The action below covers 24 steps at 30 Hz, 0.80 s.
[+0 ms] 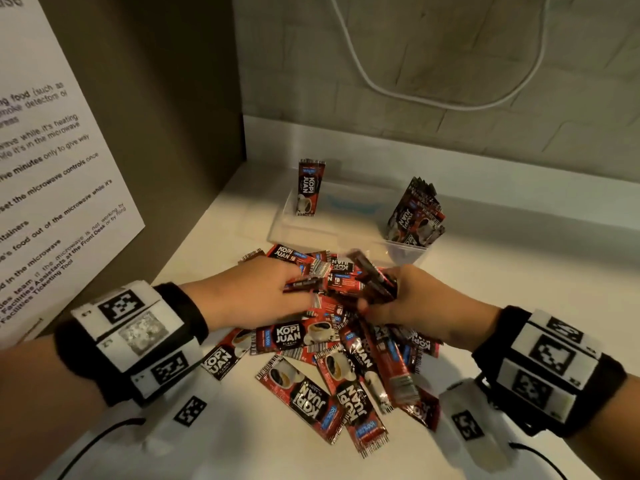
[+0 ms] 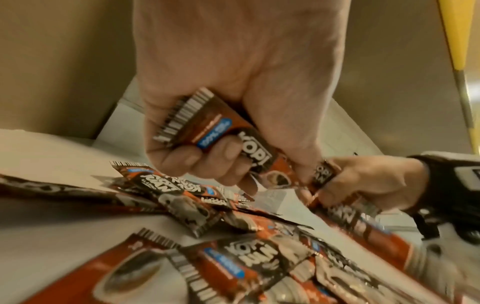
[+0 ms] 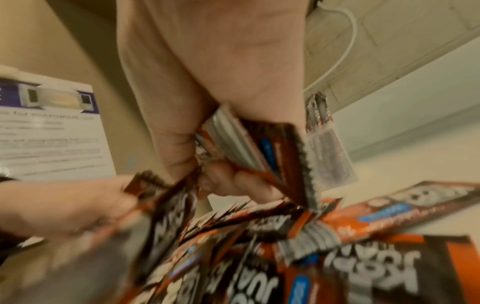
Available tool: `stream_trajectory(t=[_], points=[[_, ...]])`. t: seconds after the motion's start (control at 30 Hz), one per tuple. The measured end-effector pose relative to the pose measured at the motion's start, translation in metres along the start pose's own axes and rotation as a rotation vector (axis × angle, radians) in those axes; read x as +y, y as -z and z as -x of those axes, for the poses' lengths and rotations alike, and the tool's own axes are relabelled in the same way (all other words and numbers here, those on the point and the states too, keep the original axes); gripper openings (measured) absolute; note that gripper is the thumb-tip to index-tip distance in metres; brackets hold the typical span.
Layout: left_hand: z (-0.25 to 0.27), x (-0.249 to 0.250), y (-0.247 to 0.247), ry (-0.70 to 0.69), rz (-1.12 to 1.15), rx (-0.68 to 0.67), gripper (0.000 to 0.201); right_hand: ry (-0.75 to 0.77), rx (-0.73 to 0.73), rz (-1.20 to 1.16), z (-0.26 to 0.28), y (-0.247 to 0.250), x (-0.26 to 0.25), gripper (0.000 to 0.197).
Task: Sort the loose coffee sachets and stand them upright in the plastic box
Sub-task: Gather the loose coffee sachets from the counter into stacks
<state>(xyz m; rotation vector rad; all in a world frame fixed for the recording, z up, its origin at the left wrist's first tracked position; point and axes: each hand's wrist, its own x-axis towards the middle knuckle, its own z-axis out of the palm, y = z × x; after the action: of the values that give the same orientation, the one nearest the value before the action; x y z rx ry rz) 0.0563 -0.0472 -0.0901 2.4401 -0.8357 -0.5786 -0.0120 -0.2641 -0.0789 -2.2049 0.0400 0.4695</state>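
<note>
Your left hand [image 1: 258, 292] grips a few sachets [image 2: 207, 125]; your right hand [image 1: 412, 296] clutches a bundle [image 1: 375, 278] over the near pile [image 1: 332, 368]. The box [image 1: 311, 223] sits farther back. Uneven bundles could slip and topple the sachets already standing there.

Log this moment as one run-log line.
left hand grips sachets | right hand grips sachet bundle | loose pile on counter | plastic box: one sachet upright

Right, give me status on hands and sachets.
Left hand grips one sachet; right hand clutches a bundle. Loose pile unsorted. Plastic box holds one upright sachet. Nothing blocking.
</note>
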Motion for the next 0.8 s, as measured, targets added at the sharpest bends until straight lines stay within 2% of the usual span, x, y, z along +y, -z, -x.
stream_trajectory(t=[0.07, 0.13, 0.2, 0.33, 0.4, 0.5, 0.6, 0.63, 0.77, 0.8], points=[[0.004, -0.002, -0.004, 0.016, -0.013, -0.101, 0.04, -0.021, 0.046, -0.053, 0.002, 0.008, -0.001, 0.016], [0.004, -0.007, -0.008, 0.017, -0.129, -0.175, 0.06, -0.013, 0.145, -0.066, 0.005, 0.017, -0.001, 0.012], [0.002, -0.012, -0.012, 0.001, -0.214, -0.186, 0.066, 0.007, 0.234, -0.099, 0.007, 0.025, 0.0, 0.006], [0.0, -0.012, -0.014, -0.004, -0.238, -0.189, 0.051, -0.001, 0.334, -0.172, 0.01, 0.038, 0.005, 0.011], [-0.001, -0.009, -0.014, -0.006, -0.242, -0.17, 0.037, -0.006, 0.335, -0.191, 0.011, 0.04, 0.009, 0.015], [-0.002, -0.002, -0.01, -0.042, -0.254, -0.102, 0.019, 0.057, 0.254, -0.142, 0.015, 0.04, 0.01, 0.02], [-0.003, -0.003, -0.005, -0.066, -0.227, -0.065, 0.016, 0.038, 0.161, -0.019, 0.013, 0.038, 0.014, 0.045], [-0.004, -0.003, -0.004, -0.071, -0.221, -0.055, 0.017, 0.018, 0.159, 0.049, 0.01, 0.037, 0.016, 0.047], [-0.003, -0.001, 0.001, -0.096, -0.222, -0.017, 0.008, 0.104, 0.23, 0.344, 0.003, 0.033, 0.021, 0.015], [-0.002, 0.0, 0.001, -0.097, -0.227, -0.013, 0.005, 0.137, 0.228, 0.375, 0.002, 0.032, 0.022, 0.014]])
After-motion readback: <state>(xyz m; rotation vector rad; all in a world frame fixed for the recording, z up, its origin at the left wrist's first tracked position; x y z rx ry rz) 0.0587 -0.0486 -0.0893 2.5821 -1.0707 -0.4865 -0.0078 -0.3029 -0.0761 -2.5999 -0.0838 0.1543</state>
